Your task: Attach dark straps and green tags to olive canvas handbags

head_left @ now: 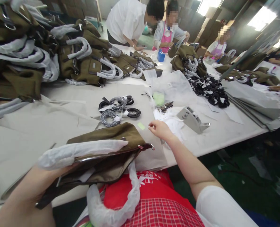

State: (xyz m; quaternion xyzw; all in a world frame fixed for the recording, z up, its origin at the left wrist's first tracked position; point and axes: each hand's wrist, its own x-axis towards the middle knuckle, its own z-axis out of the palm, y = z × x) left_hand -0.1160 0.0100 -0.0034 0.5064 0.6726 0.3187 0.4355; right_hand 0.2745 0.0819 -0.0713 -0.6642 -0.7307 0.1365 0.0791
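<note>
An olive-green handbag (107,135) with an unzipped top is tilted at the table's front edge, its opening towards me. White wrapping covers its handles; one crosses the top and the other hangs over my red apron. My left hand (56,172) holds the bag from the left side, under the upper handle, its fingers hidden by the bag. To the right of the bag, my right hand (159,129) is just above the table with its fingertips pinched together. Whatever is between them is too small to make out. A small yellow-green slip (141,126) lies just left of these fingertips.
Coiled straps (117,108) lie beyond the bag. A grey tape dispenser (193,119) stands on the right, near white papers (172,123). Olive bags (83,60) pile up at the left and back. Black coils (209,90) lie at the right. Several people work across the table.
</note>
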